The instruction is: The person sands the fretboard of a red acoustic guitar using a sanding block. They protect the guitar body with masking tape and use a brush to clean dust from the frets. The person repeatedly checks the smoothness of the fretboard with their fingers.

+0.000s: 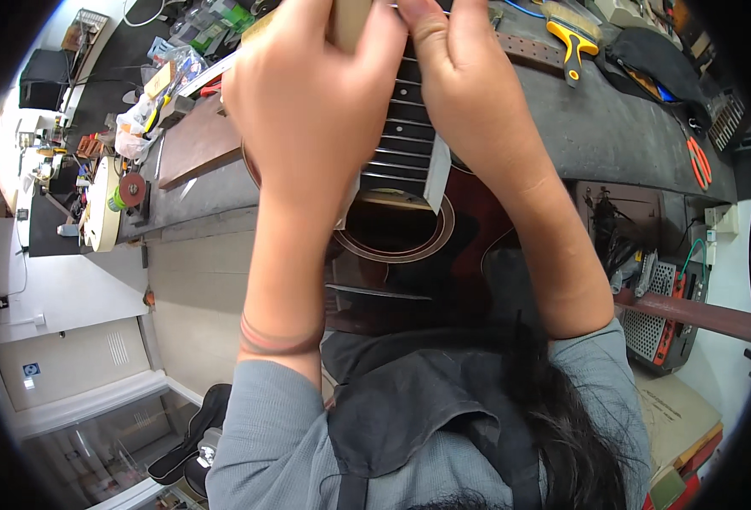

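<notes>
My left hand (307, 93) is closed on a pale wooden block (350, 19) at the top of the view, slightly blurred. My right hand (464, 85) is closed beside it, thumb near the block, its grip partly cut off. Beneath both lies a guitar's dark fretboard (402, 170) with metal frets and pale strips (435, 183) along its edges. The dark reddish guitar body (470, 225), with its ringed soundhole (388, 234), lies nearer me.
The grey bench (579, 136) holds a wooden board (192, 157), a yellow-handled brush (572, 47), orange-handled pliers (698, 161), a black bag (651, 72) and cluttered tools at left. Below right sits a metal device (664, 314); a guitar case (188, 438) stands lower left.
</notes>
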Demonstrator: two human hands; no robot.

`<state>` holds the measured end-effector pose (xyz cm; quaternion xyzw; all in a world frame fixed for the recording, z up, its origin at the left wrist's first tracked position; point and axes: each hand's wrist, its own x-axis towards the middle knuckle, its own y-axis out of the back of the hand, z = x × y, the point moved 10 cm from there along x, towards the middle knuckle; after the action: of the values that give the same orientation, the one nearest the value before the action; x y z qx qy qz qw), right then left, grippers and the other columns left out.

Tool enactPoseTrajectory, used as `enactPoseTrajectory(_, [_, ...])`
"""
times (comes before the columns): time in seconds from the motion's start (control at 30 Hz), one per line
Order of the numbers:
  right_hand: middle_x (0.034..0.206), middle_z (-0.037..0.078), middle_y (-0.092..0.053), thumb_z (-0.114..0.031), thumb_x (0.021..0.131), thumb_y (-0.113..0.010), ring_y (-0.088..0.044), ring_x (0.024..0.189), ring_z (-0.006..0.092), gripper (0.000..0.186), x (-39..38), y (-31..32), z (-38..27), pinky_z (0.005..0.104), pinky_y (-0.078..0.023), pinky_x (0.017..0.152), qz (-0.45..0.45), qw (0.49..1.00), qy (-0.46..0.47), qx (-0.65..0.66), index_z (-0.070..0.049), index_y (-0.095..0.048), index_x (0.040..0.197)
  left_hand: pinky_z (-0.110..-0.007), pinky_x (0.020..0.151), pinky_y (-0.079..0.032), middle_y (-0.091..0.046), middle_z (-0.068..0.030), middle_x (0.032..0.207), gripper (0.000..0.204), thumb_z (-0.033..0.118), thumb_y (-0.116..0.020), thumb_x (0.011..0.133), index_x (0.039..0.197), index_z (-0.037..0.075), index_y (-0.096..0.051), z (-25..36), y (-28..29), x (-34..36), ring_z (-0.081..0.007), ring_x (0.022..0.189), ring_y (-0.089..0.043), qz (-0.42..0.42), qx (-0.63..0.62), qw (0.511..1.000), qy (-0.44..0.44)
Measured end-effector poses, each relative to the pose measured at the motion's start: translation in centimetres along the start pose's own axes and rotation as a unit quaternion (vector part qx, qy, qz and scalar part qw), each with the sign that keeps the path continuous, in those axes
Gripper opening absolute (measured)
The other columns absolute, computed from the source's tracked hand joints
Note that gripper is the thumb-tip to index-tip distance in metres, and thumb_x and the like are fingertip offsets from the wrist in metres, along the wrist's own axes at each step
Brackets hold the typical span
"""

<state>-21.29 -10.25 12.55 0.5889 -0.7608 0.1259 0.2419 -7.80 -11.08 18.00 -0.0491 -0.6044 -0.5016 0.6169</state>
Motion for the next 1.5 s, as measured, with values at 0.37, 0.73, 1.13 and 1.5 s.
enactPoseTrajectory(0.37, [0.133,0.039,-0.066,-0.030,0.122,-0.048,-0.069,0.124,0.0520,0.058,0.2,0.2,1.5,0.0507,-0.054,0.105,0.018,0.999,0.017,-0.023,0.012,-0.032,0.158,-0.036,0.070,-0.055,-0.084,-0.0169,0.113,0.079,0.010,-0.087,0.082,0.153,-0.011,-0.061,-0.9,1.7,-8.1,-0.0244,0.065,-0.071,-0.010,0.001,0.998,-0.068])
enactPoseTrajectory(0.73, [0.133,0.038,-0.066,-0.029,0.121,-0.049,-0.069,0.125,0.0511,0.058,0.0,0.8,0.6,0.0499,-0.053,0.106,0.031,0.999,0.012,-0.027,0.010,-0.029,0.160,-0.036,0.069,-0.055,-0.083,-0.0157,0.102,0.076,0.010,-0.088,0.082,0.151,-0.011,-0.063,-1.2,1.8,-9.5,-0.0264,0.064,-0.069,-0.024,0.009,0.998,-0.064])
enactPoseTrajectory(1.13, [0.125,0.030,-0.069,-0.026,0.122,-0.048,-0.072,0.117,0.0425,0.046,0.5,0.3,2.3,0.0477,-0.054,0.103,0.026,0.999,0.037,0.008,0.004,-0.036,0.155,-0.038,0.066,-0.055,-0.081,-0.0150,0.089,0.070,0.016,-0.084,0.085,0.150,-0.005,-0.066,-0.4,1.2,-6.2,-0.0297,0.061,-0.069,-0.016,0.005,0.999,-0.042])
enactPoseTrajectory(1.5, [0.132,0.028,-0.067,-0.024,0.122,-0.047,-0.070,0.120,0.0403,0.042,0.7,0.7,1.9,0.0454,-0.054,0.104,0.034,0.999,0.043,0.002,0.001,-0.039,0.154,-0.042,0.083,-0.053,-0.080,-0.0219,0.099,0.063,0.020,-0.077,0.091,0.148,-0.004,-0.067,0.7,-0.2,1.1,-0.0313,0.077,-0.075,0.000,0.007,1.000,-0.003])
